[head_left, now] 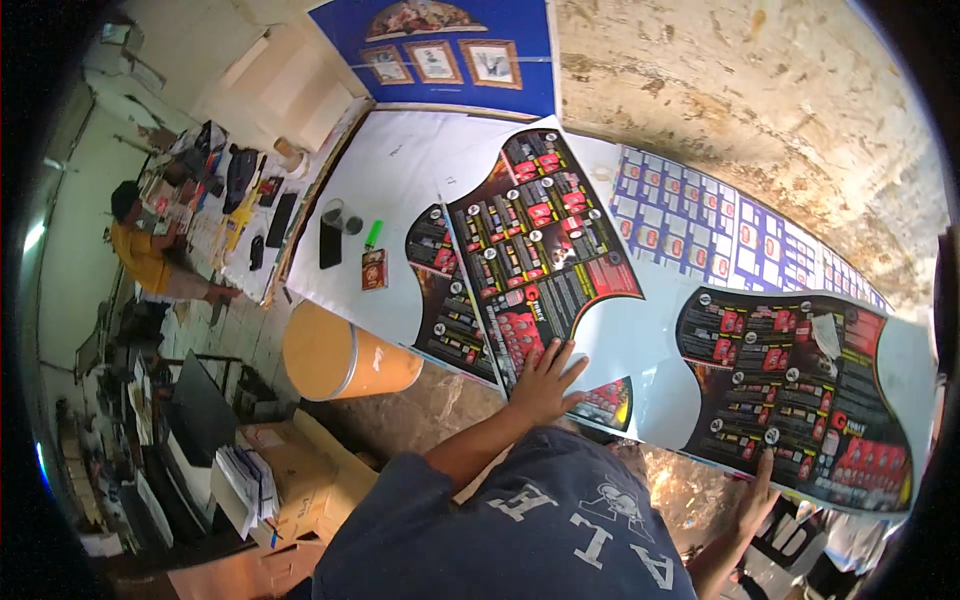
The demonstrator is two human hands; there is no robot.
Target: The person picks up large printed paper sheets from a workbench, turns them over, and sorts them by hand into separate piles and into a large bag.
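Large glossy printed sheets with black, red and yellow curved panels on pale blue lie before me. My left hand [545, 383] rests flat, fingers spread, on the near edge of the middle printed sheet [545, 235]. Part of another sheet [435, 300] shows to the left of it, with a similar print. On the right, my right hand [757, 500] is at the near edge of the right printed sheet [755, 375]. One digit lies on top of that edge; the other fingers are hidden below it, seemingly pinching the sheet.
A phone [330, 245], green lighter [374, 234] and small red pack [374, 270] lie on the white tabletop [385, 160]. Below its left edge stands a brown drum [345, 355], near a cardboard box [300, 470]. A person in yellow [145, 250] is at another table.
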